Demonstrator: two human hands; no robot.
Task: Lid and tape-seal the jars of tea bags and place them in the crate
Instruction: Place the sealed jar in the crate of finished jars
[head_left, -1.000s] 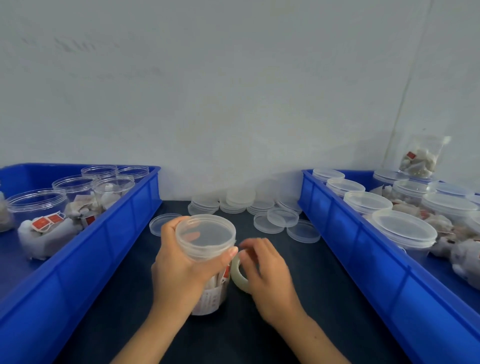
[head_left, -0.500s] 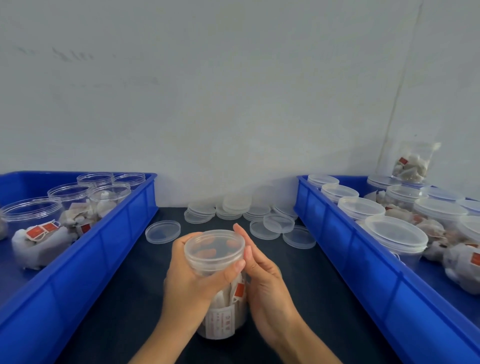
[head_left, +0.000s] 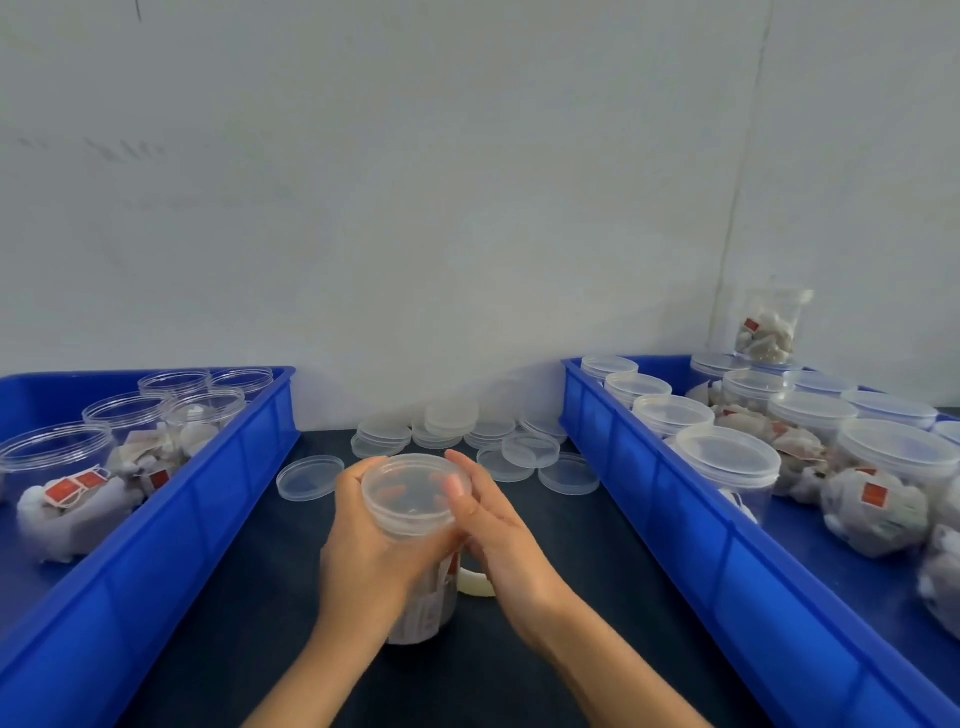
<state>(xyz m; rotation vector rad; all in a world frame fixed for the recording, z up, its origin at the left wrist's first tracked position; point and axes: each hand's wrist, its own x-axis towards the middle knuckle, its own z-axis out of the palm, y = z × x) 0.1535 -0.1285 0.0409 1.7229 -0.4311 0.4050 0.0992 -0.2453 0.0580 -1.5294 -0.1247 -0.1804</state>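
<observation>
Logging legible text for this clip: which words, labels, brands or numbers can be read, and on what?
None can be read.
Red tags on the tea bags in the left crate: print too small and blurred.
Label on the jar that the left hand holds: red marks, blurred.
Red tag in the right crate: unreadable.
</observation>
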